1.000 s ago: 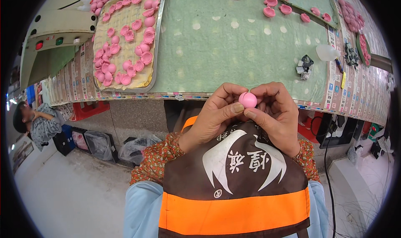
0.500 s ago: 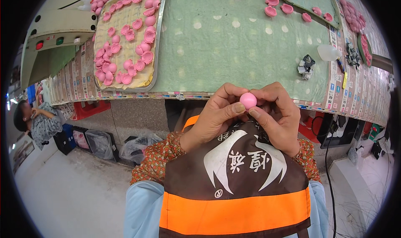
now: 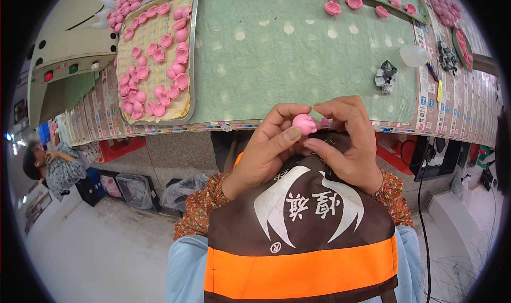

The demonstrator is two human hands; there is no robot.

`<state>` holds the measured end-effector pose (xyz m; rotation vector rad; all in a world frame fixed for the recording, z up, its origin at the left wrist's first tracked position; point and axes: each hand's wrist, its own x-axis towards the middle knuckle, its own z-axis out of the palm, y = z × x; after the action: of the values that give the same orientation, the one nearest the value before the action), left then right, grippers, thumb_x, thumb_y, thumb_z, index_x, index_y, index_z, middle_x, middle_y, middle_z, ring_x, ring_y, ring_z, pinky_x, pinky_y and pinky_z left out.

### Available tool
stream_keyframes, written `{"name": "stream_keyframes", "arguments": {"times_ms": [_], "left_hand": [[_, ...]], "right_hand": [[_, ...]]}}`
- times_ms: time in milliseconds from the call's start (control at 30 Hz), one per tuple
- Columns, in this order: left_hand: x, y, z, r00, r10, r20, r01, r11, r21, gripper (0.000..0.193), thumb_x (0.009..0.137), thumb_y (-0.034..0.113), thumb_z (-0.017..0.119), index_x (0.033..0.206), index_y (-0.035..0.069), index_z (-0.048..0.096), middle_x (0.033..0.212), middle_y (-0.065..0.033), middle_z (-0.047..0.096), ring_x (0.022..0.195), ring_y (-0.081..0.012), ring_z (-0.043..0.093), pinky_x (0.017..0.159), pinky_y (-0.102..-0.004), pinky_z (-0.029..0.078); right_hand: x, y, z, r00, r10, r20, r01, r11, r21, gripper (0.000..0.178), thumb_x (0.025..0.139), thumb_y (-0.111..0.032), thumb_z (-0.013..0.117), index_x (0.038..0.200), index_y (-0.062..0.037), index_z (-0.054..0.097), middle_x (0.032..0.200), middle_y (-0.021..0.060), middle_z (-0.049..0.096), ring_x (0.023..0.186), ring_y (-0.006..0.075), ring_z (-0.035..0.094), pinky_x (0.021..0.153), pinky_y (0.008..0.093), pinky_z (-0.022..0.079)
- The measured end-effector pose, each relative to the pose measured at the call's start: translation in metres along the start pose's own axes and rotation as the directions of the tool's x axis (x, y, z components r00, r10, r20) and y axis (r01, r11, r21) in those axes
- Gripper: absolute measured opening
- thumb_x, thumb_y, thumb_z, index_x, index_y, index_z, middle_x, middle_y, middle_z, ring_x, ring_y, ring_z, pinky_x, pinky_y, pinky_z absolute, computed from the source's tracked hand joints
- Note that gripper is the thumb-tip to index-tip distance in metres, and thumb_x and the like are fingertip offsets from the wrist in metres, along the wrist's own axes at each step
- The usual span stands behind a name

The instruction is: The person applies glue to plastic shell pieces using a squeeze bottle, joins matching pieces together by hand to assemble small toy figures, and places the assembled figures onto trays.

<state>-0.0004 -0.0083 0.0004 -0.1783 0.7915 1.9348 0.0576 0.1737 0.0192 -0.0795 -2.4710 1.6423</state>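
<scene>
Just past the table's front edge, my left hand (image 3: 268, 146) pinches a small pink rounded piece (image 3: 304, 124) between thumb and fingers. A notched or folded side of the piece faces right. Beside it is my right hand (image 3: 348, 143), its thumb and fingers spread apart in a curve. Its fingertips are close to the piece, with a gap showing. Similar pink pieces, some domed and some hollow side up, fill a metal tray (image 3: 195, 53) at the left of the table. More pink hollow pieces (image 3: 333, 8) lie on the green cloth (image 3: 298, 63) at the far side.
A cream machine (image 3: 74, 53) with coloured buttons stands left of the tray. At the right are a crumpled dark wad (image 3: 386, 77), a whitish bottle (image 3: 415, 55) and a yellow-handled tool (image 3: 439, 90). Another person (image 3: 56, 167) is at the far left. A black cable (image 3: 420, 218) hangs at the right.
My right fingers have come off the pink piece and spread. My left hand keeps it, now turned to show its notched side and slightly further left. The whole view has shifted a little.
</scene>
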Motion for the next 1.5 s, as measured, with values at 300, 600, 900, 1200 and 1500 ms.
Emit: {"name": "stream_keyframes", "arguments": {"times_ms": [300,600,900,1200,1500], "left_hand": [[0.002,-0.006,0.003,0.997,0.064,0.045,-0.066,0.996,0.054,0.037,0.098,0.016,0.058,0.131,0.011,0.042,0.126,-0.0137,0.059,0.121,-0.0189,0.055,0.101,-0.0338,0.046],[0.001,-0.014,-0.010,0.978,0.186,0.095,-0.207,0.926,0.315,0.033,0.097,0.005,0.059,0.126,0.007,0.042,0.117,-0.0055,0.055,0.110,-0.0114,0.053,0.097,-0.0274,0.042],[0.003,-0.016,-0.014,0.971,0.192,0.145,-0.233,0.896,0.377,0.031,0.097,0.005,0.059,0.123,0.006,0.042,0.116,-0.0051,0.056,0.109,-0.0106,0.054,0.096,-0.0263,0.043],[0.005,-0.020,-0.017,0.977,0.168,0.131,-0.199,0.940,0.278,0.029,0.098,0.002,0.056,0.122,0.006,0.041,0.112,-0.0054,0.057,0.106,-0.0099,0.054,0.094,-0.0250,0.043],[0.006,-0.015,-0.017,0.990,0.093,0.108,-0.111,0.977,0.180,0.033,0.099,0.004,0.055,0.125,0.008,0.035,0.113,-0.0082,0.059,0.107,-0.0113,0.056,0.097,-0.0266,0.044]], "right_hand": [[-0.006,0.014,0.009,1.000,-0.024,0.006,0.025,1.000,-0.011,0.043,0.071,-0.012,0.083,0.110,-0.0038,0.066,0.100,0.0115,0.053,0.090,0.0234,0.057,0.071,0.0328,0.049],[-0.004,0.014,0.002,0.975,-0.205,0.089,0.222,0.930,-0.293,0.050,0.064,-0.006,0.079,0.113,-0.0046,0.066,0.098,0.0119,0.055,0.085,0.0286,0.056,0.072,0.0368,0.046],[-0.005,0.020,0.002,0.948,-0.298,0.109,0.317,0.906,-0.280,0.050,0.061,-0.007,0.077,0.109,0.0009,0.066,0.093,0.0115,0.058,0.077,0.0282,0.055,0.065,0.0374,0.046],[-0.005,0.022,0.005,0.914,-0.390,0.114,0.405,0.858,-0.317,0.050,0.059,-0.009,0.078,0.105,0.0046,0.066,0.091,0.0117,0.059,0.073,0.0272,0.054,0.062,0.0367,0.045],[0.000,0.021,0.001,0.944,-0.279,0.176,0.323,0.892,-0.317,0.048,0.066,-0.016,0.080,0.108,-0.0014,0.064,0.094,0.0098,0.057,0.078,0.0277,0.055,0.068,0.0382,0.045]]}}
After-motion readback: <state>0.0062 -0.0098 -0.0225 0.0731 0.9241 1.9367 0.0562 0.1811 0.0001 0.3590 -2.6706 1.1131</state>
